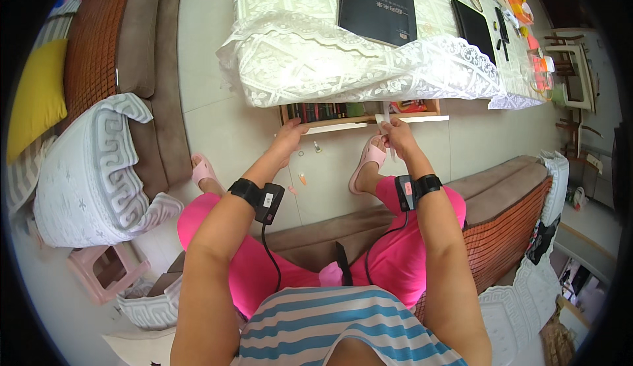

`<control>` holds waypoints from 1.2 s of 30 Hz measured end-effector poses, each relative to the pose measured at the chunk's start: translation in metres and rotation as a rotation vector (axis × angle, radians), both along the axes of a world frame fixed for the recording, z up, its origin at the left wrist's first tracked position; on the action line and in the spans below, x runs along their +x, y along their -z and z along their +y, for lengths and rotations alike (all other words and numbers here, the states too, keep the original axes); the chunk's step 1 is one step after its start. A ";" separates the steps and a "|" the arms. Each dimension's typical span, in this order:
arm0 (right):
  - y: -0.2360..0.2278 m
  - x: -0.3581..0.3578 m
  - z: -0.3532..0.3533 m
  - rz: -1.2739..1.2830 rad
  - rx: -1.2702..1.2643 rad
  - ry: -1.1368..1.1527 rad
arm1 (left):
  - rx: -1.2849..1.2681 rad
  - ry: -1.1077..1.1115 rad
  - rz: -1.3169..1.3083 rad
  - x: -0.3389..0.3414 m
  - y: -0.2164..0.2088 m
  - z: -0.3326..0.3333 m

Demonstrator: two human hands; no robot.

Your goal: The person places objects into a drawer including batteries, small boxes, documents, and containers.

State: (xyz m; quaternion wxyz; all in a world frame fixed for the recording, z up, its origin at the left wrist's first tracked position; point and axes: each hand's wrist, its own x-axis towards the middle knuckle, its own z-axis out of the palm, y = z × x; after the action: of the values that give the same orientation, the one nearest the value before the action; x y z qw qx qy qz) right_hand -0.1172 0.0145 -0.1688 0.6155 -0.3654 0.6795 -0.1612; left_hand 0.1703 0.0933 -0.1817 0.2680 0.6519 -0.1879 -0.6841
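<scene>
A shallow drawer with a white front stands pulled out under the tablecloth's edge. My left hand has its fingers closed round the left end of the drawer front. My right hand pinches a thin white strip at the drawer's right half. The strip reaches up into the drawer and hangs below the fingers. Inside on the left lies a row of slim dark items, too small to name. To the right is a red and orange packet. The cloth hides the drawer's back.
A lace-covered table holds a dark folder, a black tablet-like slab and a clear bottle. Small bits, including an orange piece, lie on the tiled floor. A brown sofa stands left. Cables run from my black wrist devices.
</scene>
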 end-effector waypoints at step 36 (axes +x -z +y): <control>0.123 -0.031 0.016 0.724 -0.407 -0.050 | 0.078 -0.080 0.305 0.004 -0.041 -0.009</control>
State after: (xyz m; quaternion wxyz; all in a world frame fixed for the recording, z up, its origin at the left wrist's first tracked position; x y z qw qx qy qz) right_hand -0.1482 0.0301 -0.2921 0.2557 -0.5291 0.7972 -0.1381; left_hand 0.1744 0.0838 -0.1411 0.2950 0.5573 -0.0923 -0.7706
